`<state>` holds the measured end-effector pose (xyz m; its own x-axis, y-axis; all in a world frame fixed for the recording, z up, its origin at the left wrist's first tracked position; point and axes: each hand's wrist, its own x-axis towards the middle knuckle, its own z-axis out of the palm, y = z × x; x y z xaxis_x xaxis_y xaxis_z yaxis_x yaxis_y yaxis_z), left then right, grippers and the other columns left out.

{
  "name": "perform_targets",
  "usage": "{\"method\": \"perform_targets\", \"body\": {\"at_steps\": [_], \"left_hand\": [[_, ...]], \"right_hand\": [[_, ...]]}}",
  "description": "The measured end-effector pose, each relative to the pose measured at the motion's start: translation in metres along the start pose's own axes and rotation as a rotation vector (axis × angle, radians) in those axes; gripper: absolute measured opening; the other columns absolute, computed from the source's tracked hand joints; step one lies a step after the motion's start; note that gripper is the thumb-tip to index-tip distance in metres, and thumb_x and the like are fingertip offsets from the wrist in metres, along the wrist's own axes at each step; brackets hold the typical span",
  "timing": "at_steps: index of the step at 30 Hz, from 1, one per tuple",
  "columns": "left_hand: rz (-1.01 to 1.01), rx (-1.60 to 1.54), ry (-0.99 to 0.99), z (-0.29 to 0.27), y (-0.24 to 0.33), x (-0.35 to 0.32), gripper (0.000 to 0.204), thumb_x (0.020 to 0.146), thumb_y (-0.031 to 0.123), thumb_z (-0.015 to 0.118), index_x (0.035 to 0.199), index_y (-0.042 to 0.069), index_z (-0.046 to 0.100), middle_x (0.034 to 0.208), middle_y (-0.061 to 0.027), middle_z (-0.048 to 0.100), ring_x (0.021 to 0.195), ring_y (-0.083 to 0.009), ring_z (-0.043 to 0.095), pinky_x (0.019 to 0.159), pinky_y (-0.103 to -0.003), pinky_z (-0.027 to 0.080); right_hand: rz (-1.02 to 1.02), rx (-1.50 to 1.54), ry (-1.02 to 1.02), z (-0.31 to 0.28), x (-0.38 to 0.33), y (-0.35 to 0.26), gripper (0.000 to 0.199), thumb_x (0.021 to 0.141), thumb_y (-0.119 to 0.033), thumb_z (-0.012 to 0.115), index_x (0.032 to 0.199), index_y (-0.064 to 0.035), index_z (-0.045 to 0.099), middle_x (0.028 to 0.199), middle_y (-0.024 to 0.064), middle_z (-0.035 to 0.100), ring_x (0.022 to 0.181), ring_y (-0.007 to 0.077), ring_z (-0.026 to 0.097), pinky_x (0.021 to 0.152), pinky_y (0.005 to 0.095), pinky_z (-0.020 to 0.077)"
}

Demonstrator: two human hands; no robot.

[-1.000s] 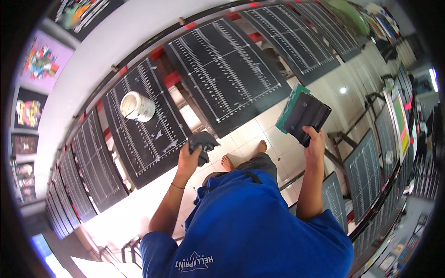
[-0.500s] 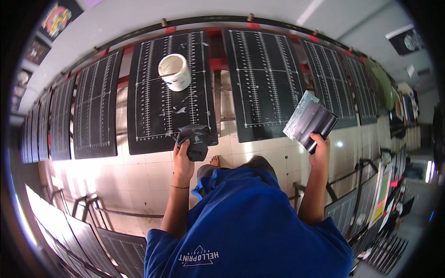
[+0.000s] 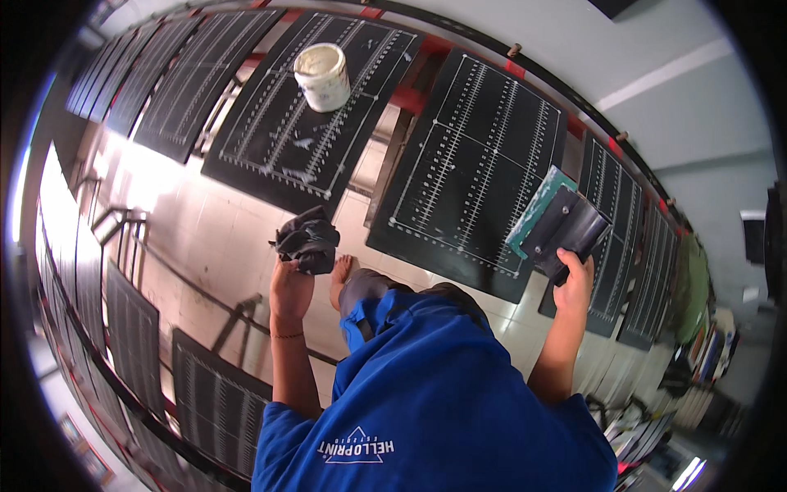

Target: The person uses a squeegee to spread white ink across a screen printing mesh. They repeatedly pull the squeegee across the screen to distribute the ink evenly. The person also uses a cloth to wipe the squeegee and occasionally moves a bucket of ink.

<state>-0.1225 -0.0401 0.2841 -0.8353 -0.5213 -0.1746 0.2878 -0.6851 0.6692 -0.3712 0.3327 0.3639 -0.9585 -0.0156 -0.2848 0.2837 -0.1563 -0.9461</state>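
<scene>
A crumpled dark cloth [image 3: 308,239] is bunched in my left hand [image 3: 292,289], its fingers mostly hidden behind the folds. My right hand [image 3: 575,282] grips the dark handle of a squeegee [image 3: 559,223], thumb on top. Its green blade points up and to the left and carries whitish smears. Behind the cloth, on a black ruled printing board [image 3: 270,131], stands a white tub [image 3: 324,82] stained around the rim. Whitish smudges mark that board near the tub. The squeegee is held above the right edge of another ruled board [image 3: 467,172].
More black boards run in a row along a dark rail [image 3: 566,78] with red brackets. Behind me on the left stands another row with a metal frame [image 3: 238,324]. Pale floor tiles [image 3: 213,213] lie between the rows. A green cloth-like heap [image 3: 690,275] is at the far right.
My body and view have turned, so the boards now slant across the picture. The squeegee's green blade face has tilted more into view. Both hands keep their holds.
</scene>
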Motion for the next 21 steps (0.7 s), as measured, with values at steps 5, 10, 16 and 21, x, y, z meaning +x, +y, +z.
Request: {"method": "perform_targets", "body": {"at_steps": [5, 10, 16, 21], "left_hand": [[0.12, 0.208, 0.42, -0.018, -0.095, -0.049, 0.037, 0.099, 0.003, 0.054, 0.136, 0.0, 0.047, 0.127, -0.0121, 0.061, 0.115, -0.0227, 0.061, 0.101, -0.036, 0.049], [0.204, 0.55, 0.555, -0.031, -0.193, -0.025, 0.025, 0.098, 0.018, 0.066, 0.114, 0.001, 0.06, 0.097, -0.0029, 0.064, 0.085, -0.0089, 0.058, 0.077, -0.025, 0.049], [0.398, 0.913, 0.709, 0.01, -0.219, 0.005, 0.023, 0.1, 0.02, 0.057, 0.108, -0.001, 0.054, 0.093, -0.0151, 0.064, 0.086, -0.0229, 0.061, 0.079, -0.036, 0.049], [0.419, 0.935, 0.749, 0.041, -0.245, -0.005, 0.017, 0.098, 0.016, 0.056, 0.1, 0.0, 0.055, 0.083, -0.0208, 0.066, 0.075, -0.036, 0.066, 0.067, -0.043, 0.05]], "right_hand": [[0.055, -0.073, -0.127, -0.077, 0.034, -0.024, 0.046, 0.078, 0.0, 0.065, 0.123, 0.0029, 0.057, 0.11, 0.0112, 0.065, 0.098, 0.0226, 0.065, 0.088, 0.034, 0.0525], [0.105, -0.171, -0.218, -0.107, 0.056, -0.039, 0.046, 0.078, 0.0, 0.065, 0.124, 0.0042, 0.056, 0.113, 0.0117, 0.064, 0.1, 0.0225, 0.064, 0.088, 0.0343, 0.0523], [0.083, -0.268, -0.438, -0.107, 0.069, -0.044, 0.049, 0.081, 0.002, 0.062, 0.129, 0.0051, 0.052, 0.121, 0.0129, 0.062, 0.108, 0.0243, 0.062, 0.095, 0.037, 0.0502], [0.048, -0.353, -0.521, -0.1, 0.066, -0.047, 0.053, 0.081, 0.003, 0.061, 0.133, 0.0039, 0.05, 0.123, 0.0139, 0.062, 0.109, 0.0257, 0.064, 0.097, 0.0378, 0.0522]]}}
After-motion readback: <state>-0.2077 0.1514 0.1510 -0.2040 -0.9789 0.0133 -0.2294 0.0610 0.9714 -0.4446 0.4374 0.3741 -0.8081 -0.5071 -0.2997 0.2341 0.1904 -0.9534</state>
